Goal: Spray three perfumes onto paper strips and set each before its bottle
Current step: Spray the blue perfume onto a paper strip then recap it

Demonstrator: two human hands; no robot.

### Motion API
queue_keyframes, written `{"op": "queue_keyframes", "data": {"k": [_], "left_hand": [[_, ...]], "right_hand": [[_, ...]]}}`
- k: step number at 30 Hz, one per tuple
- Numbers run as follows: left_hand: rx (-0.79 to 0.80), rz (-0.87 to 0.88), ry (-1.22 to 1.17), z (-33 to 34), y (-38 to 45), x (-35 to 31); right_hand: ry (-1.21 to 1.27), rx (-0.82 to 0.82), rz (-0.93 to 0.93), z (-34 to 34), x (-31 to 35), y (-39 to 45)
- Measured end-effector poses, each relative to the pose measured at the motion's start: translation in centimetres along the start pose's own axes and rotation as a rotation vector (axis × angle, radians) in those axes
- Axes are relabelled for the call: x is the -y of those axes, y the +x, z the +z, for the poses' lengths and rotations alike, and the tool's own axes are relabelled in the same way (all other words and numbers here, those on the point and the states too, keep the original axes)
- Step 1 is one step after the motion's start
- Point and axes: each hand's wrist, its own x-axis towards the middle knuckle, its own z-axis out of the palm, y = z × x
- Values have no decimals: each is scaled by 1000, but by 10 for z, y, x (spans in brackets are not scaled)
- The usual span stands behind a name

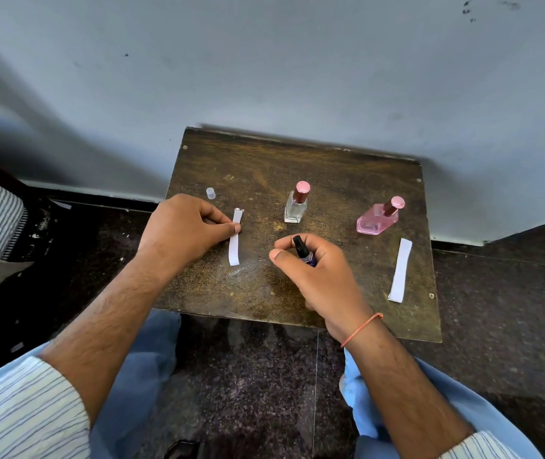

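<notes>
Wooden table (pixel 330 180): left hand (pixel 181 226) pinches a paper strip (pixel 235 238) at left; right hand (pixel 317 273) grips a dark spray bottle (pixel 301 248) beside it. Clear bottle (pixel 296 207) centre, pink bottle (pixel 378 218) right, 2nd strip (pixel 400 270) before it, clear cap (pixel 210 194) far left

On the dark wooden desk (pixel 347 180), the left hand (pixel 181 226) pinches a white paper strip (pixel 235 238) while the right hand (pixel 317 270) grips a small dark spray bottle (pixel 301 248). Behind stand a clear bottle (pixel 297 205) and a pink bottle (pixel 378 218), both pink-capped. Another strip (pixel 400 270) lies before the pink one; a clear cap (pixel 210 195) stands far left.
</notes>
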Motion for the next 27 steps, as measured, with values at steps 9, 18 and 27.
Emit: {"op": "queue_keyframes", "data": {"k": [9, 18, 27], "left_hand": [[24, 7, -22, -5, 2, 4], [-182, 119, -33, -23, 12, 14], [-221, 171, 34, -13, 23, 16]], "right_hand": [[7, 5, -13, 1, 2, 0], [-35, 93, 6, 2, 3, -3], [-56, 218, 2, 0, 4, -6]]}}
